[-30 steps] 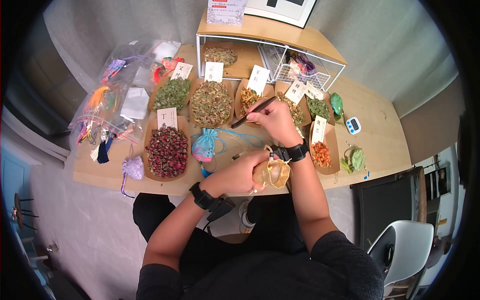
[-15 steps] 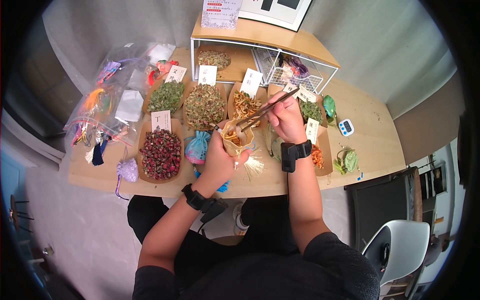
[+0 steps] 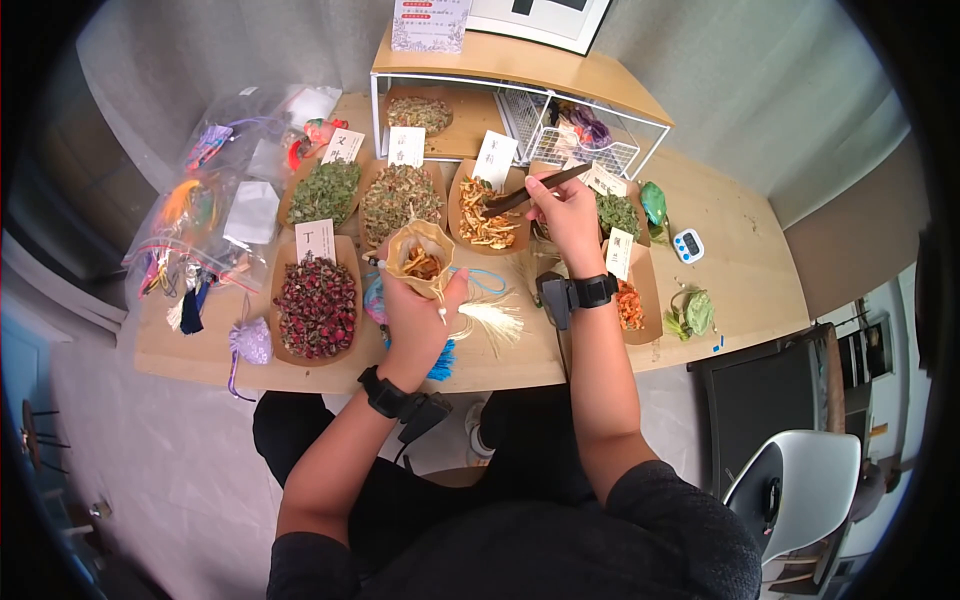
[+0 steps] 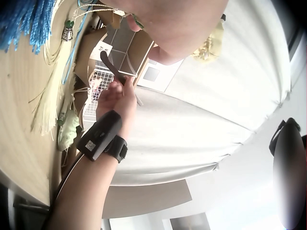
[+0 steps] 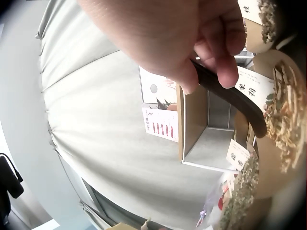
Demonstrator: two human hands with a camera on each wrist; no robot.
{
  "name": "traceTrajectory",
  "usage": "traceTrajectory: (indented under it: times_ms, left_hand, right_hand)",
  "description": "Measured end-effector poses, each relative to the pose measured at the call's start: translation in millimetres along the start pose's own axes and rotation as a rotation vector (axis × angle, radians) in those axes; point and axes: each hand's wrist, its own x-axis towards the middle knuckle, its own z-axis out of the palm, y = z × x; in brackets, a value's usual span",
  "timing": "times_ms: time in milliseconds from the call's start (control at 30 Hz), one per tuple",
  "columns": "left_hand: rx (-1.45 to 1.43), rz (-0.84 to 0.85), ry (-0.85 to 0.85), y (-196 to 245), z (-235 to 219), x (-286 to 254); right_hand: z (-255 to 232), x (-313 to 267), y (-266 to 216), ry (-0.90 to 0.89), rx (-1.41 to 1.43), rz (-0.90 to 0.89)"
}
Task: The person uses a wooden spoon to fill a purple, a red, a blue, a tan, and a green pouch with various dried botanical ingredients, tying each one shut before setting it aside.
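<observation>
My left hand (image 3: 412, 320) grips a pale yellow drawstring pouch (image 3: 434, 287), its mouth facing up and dried pieces (image 3: 422, 264) visible inside. In the left wrist view the pouch (image 4: 212, 45) is mostly hidden behind that hand. Between thumb and fingers, my right hand (image 3: 568, 215) holds dark curved tweezers (image 3: 540, 187). Their tips reach over orange-yellow dried flowers (image 3: 484, 212) in a paper tray. From the right wrist, the tweezers (image 5: 237, 99) show with their tip right by the dried flowers (image 5: 287, 120).
Paper trays hold red rosebuds (image 3: 318, 305), green leaves (image 3: 325, 192), mixed herbs (image 3: 400, 200) and orange bits (image 3: 630, 304). A blue pouch (image 3: 375, 300) and cream tassel (image 3: 492, 320) lie near my left hand. A wooden shelf (image 3: 540, 70) stands behind; a timer (image 3: 688, 246) sits right.
My left hand has brought the pouch from the front edge up and leftward over the table. The tweezers went to the pouch's mouth, then back over the orange-yellow dried flowers.
</observation>
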Motion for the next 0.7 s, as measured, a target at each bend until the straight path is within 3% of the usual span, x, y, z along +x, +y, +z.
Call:
traceTrajectory:
  times_ms: [133,267,467,567,700]
  left_hand:
    - [0.036,0.024,0.004,-2,-2,-1]
    - [0.018,-0.086,-0.057,0,-4,0]
    - [-0.001,-0.065,-0.067,2,-2,2]
    - [-0.011,-0.068,-0.062,-2,-2,2]
    - [0.013,-0.046,-0.065,-2,-3,3]
  right_hand:
    - [0,-4,-2,0.013,-0.153,-0.097]
    - [1,-3,1,0.040,-0.273,-0.164]
    - [2,-3,3,0.082,-0.295,-0.199]
    - [0,-6,-3,0.053,-0.183,-0.197]
    - [5,-12,-5,-0.098,-0.318,-0.347]
